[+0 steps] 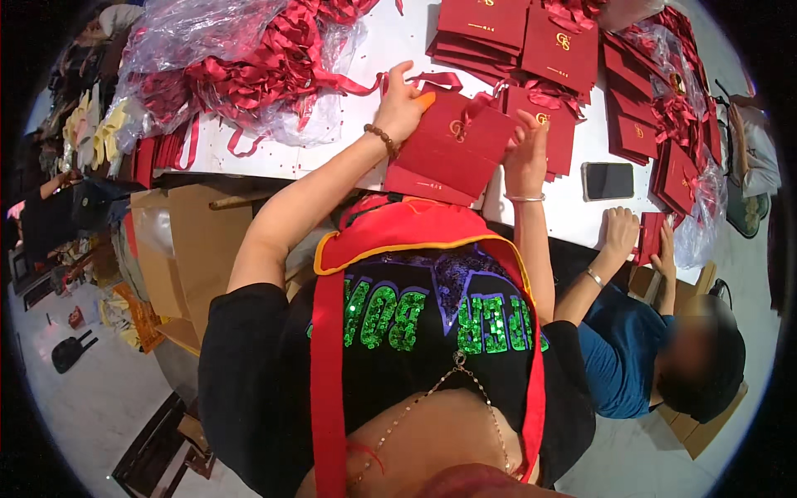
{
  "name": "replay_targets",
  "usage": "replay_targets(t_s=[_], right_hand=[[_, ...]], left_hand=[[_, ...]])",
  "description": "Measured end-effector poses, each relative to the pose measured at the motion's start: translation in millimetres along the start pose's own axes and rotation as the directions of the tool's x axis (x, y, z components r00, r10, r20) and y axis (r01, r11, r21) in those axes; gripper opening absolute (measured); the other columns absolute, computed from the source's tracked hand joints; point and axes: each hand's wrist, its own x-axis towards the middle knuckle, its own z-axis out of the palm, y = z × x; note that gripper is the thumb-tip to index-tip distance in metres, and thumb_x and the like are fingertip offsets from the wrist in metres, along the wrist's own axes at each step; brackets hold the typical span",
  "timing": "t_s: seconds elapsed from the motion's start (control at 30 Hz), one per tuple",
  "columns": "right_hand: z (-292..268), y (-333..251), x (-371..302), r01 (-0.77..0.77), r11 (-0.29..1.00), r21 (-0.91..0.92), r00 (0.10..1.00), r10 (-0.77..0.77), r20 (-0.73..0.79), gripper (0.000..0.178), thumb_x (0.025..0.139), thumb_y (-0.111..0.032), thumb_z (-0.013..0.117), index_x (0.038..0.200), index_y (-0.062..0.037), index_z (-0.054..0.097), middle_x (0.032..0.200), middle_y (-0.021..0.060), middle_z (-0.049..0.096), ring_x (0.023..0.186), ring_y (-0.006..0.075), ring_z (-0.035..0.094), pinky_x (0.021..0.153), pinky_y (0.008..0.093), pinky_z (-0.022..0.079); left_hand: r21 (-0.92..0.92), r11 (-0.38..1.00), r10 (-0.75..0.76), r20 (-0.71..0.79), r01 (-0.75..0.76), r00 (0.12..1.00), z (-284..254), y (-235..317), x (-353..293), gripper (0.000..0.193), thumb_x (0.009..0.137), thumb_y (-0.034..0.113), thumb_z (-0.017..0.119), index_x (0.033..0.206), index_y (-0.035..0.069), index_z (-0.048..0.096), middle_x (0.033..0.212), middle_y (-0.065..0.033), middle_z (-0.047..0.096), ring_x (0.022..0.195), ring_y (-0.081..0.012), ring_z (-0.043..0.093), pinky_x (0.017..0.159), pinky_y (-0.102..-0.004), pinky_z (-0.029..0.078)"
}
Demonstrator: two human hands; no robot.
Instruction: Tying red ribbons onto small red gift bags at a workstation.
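A dark red paper gift bag [452,141] with gold print and a red ribbon lies tilted at the table's near edge in front of me. My left hand [403,108], with an orange cover on one finger and a beaded bracelet at the wrist, grips its upper left side beside the ribbon [438,80]. At the bag's right edge is my right hand [526,158], its curled fingers holding the side. Another red bag [550,133] rests just beyond that hand. Parts of the fingers are hidden by the bag.
Red ribbons [266,66] in clear plastic heap at the left. Stacked red bags [558,50] stand at the back, with more [628,100] to the right. A phone [608,181] lies near a co-worker's hands [621,235], which handle another red piece. Cardboard boxes [207,249] stand below left.
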Motion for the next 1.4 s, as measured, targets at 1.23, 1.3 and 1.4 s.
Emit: replay_targets(t_s=[1.23,1.3,1.4], right_hand=[[26.8,6.6,41.4,0.062,0.298,-0.952,0.964,-0.264,-0.02,0.029,0.082,-0.033,0.055,0.087,-0.0047,0.052,0.071,0.0154,0.061,0.071,0.0377,0.058,0.065,0.0471,0.043],[28.0,12.4,37.8,0.258,0.192,-0.947,0.906,-0.39,0.167,0.024,0.08,-0.028,0.057,0.085,-0.0043,0.052,0.071,0.014,0.059,0.07,0.0356,0.056,0.064,0.0451,0.043],[40.2,15.9,27.0,0.618,0.033,-0.786,0.71,-0.453,0.539,0.014,0.075,-0.014,0.064,0.08,-0.0035,0.056,0.081,0.0109,0.056,0.074,0.0281,0.054,0.066,0.0369,0.044]], left_hand=[[0.377,0.848,0.349,0.133,-0.373,0.928,-55.7,-10.8,-2.6,0.014,0.08,0.013,0.055,0.086,0.001,0.058,0.072,-0.0141,0.061,0.068,-0.0264,0.06,0.061,-0.0333,0.046],[0.213,0.929,0.276,0.147,-0.303,0.95,-46.9,-2.3,-13.5,0.016,0.08,0.014,0.056,0.09,0.002,0.059,0.075,-0.0134,0.063,0.071,-0.0239,0.062,0.062,-0.031,0.047],[0.259,0.901,0.302,0.197,-0.347,0.933,-36.4,4.6,-22.6,0.017,0.079,0.013,0.056,0.091,0.002,0.062,0.081,-0.0119,0.065,0.073,-0.0234,0.063,0.066,-0.0307,0.048]])
